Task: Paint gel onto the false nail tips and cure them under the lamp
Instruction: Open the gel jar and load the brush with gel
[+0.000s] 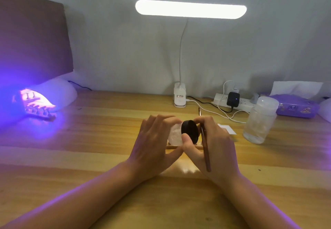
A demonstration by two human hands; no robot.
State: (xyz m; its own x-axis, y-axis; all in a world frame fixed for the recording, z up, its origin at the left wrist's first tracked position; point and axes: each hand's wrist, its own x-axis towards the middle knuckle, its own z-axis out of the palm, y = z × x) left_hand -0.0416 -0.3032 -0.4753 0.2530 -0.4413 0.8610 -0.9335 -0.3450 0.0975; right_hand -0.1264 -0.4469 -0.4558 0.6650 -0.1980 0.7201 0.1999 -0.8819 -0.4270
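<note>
Left hand (152, 144) grips clear gel jar (174, 136); right hand (215, 149) pinches black lid (190, 132) at jar's right end, brush (206, 154) tucked alongside.

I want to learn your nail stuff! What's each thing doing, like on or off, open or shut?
Curing lamp: on, glowing purple, nail tips under it.
Desk lamp: on.
Jar: held in the left hand, tipped sideways.
Lid: black, at the jar's mouth, pinched by the right hand.
Brush: tucked in the right hand.
Charger: plugged in, blue light on.
Bottle: upright, capped.
</note>
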